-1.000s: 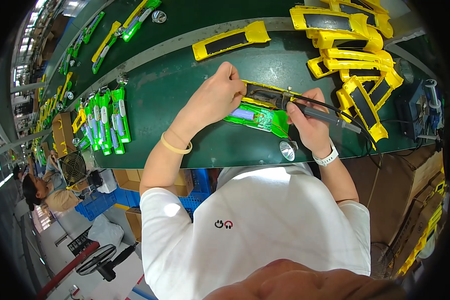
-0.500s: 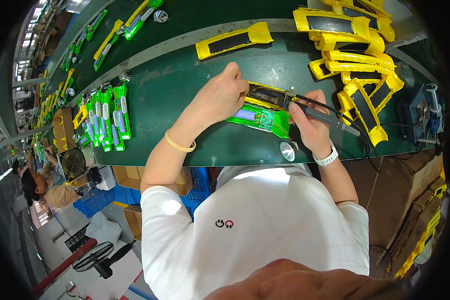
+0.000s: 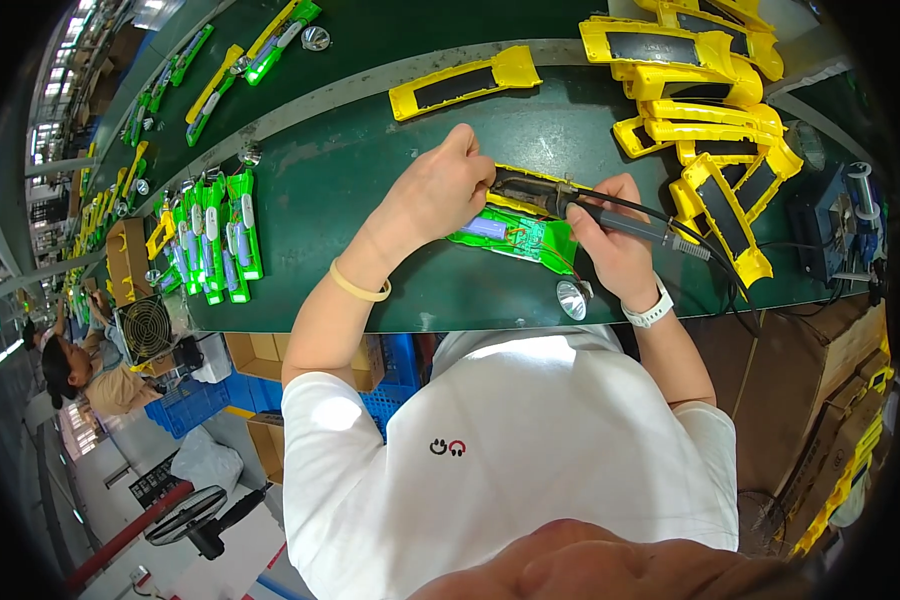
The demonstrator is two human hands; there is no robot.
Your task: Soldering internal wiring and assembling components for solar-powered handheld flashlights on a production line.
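Observation:
My right hand (image 3: 615, 250) grips the dark handle of a soldering iron (image 3: 625, 224), whose tip end points left over a yellow shell (image 3: 522, 206). At the left end of that shell my left hand (image 3: 432, 190) is closed in a pinch; what its fingers hold is hidden. Just below lies a green shell (image 3: 552, 252) with a blue-purple battery cell (image 3: 487, 228), a green circuit board and thin wires. A round silver reflector (image 3: 572, 299) rests by its right end, near my right wrist.
Yellow shells with dark panels (image 3: 720, 120) are heaped at the right, and one yellow shell (image 3: 465, 84) lies at the back. Green assemblies (image 3: 210, 235) stand grouped at the left. A dark blue soldering station (image 3: 813, 235) sits far right, cables running from it. A co-worker (image 3: 100, 370) is at far left.
The soldering iron and my right hand have shifted slightly left. My left hand stays nearly in place, still pinched at the yellow shell.

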